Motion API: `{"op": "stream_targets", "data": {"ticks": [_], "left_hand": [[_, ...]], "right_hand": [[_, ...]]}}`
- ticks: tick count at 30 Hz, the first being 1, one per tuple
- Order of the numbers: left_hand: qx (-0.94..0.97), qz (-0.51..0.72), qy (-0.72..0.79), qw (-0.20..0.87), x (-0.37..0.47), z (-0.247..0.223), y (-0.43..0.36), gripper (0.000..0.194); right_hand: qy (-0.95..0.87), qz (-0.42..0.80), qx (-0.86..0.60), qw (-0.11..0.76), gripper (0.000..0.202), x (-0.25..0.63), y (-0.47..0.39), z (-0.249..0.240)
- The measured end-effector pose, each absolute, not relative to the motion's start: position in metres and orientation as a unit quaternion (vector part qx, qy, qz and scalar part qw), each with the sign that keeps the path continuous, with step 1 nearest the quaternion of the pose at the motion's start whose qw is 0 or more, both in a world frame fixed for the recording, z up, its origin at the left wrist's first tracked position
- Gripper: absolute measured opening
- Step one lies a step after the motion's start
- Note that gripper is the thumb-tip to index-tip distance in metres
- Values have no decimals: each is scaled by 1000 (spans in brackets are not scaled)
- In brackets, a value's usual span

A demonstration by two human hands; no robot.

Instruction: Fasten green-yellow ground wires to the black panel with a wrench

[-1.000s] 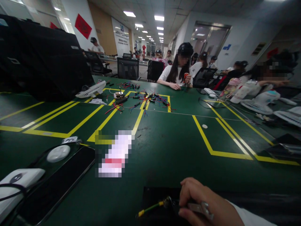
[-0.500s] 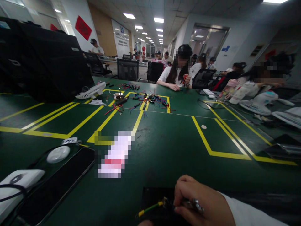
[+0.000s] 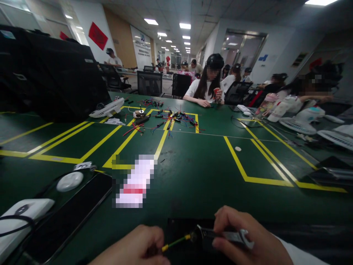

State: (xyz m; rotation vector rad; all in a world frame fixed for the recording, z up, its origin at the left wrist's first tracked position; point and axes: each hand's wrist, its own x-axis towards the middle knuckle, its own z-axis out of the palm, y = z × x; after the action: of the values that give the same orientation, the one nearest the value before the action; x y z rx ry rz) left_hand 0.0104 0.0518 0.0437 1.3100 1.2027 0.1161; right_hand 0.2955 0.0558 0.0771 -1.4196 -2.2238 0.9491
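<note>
My right hand (image 3: pixel 245 235) is closed around a silver wrench (image 3: pixel 234 236), whose open jaw sticks out to the right. The wrench's other end meets a small dark round part (image 3: pixel 195 235) on a black case or panel (image 3: pixel 179 226). A short green wire (image 3: pixel 176 243) with yellow sleeves at both ends runs from that part down to the left. My left hand (image 3: pixel 138 244) has its fingertips pinched at the wire's lower end. Its lower fingers are cut off by the frame edge.
A dark phone (image 3: pixel 71 217) and a white power strip (image 3: pixel 30 217) lie on the left. A pixelated pale strip (image 3: pixel 135 182) is ahead. Farther off are bundled coloured wires (image 3: pixel 176 117), a motor (image 3: pixel 138 113) and a black bag (image 3: pixel 55 73). A person (image 3: pixel 205 86) sits opposite.
My left hand has come up into view at the wire's lower end. My right hand has shifted slightly right, and more of the wrench now shows.
</note>
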Motion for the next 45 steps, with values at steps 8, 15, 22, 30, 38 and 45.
{"op": "stream_targets", "data": {"ticks": [8, 15, 22, 30, 38, 45], "left_hand": [[543, 44, 473, 693, 1, 24, 65, 35], [541, 64, 515, 662, 12, 31, 60, 36], [566, 92, 549, 607, 23, 29, 57, 34], [586, 101, 552, 584, 23, 26, 56, 34], [593, 87, 567, 564, 25, 27, 55, 33], [631, 101, 555, 533, 26, 17, 60, 39]], "right_hand": [[-793, 324, -468, 216, 9, 294, 56, 52], [-796, 339, -466, 184, 13, 291, 56, 51], [-803, 352, -455, 154, 16, 286, 62, 60], [-841, 332, -382, 193, 18, 282, 74, 63], [-856, 308, -361, 203, 19, 278, 76, 68], [-810, 297, -451, 230, 16, 292, 62, 64]]}}
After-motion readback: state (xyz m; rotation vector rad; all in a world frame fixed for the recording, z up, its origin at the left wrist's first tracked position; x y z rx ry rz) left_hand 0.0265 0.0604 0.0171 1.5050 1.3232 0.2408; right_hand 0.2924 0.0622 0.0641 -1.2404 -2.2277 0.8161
